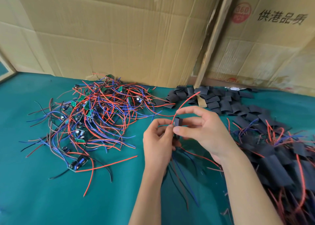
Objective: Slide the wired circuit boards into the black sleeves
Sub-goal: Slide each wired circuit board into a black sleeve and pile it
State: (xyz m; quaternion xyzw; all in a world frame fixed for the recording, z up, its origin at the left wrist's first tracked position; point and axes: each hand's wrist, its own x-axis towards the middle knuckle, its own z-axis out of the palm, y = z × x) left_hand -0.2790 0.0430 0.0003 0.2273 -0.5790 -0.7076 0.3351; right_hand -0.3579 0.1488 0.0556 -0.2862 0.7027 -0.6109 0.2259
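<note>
Above the green table, my left hand (158,139) and my right hand (201,129) meet around one black sleeve (178,122). My right thumb and fingers pinch the sleeve, and my left hand grips the wired board below it, mostly hidden. A red wire (185,100) comes out of the sleeve's top and arcs up to the right. Blue, red and dark wires (184,173) hang down from under my left hand. A tangled heap of bare wired circuit boards (95,115) lies to the left. Empty black sleeves (213,100) are piled at the back right.
A pile of sleeved boards with wires (276,156) fills the right side. One loose board (77,164) lies at the front of the left heap. Cardboard sheets (119,33) stand along the table's back edge. The green table (51,199) is bare at the front left.
</note>
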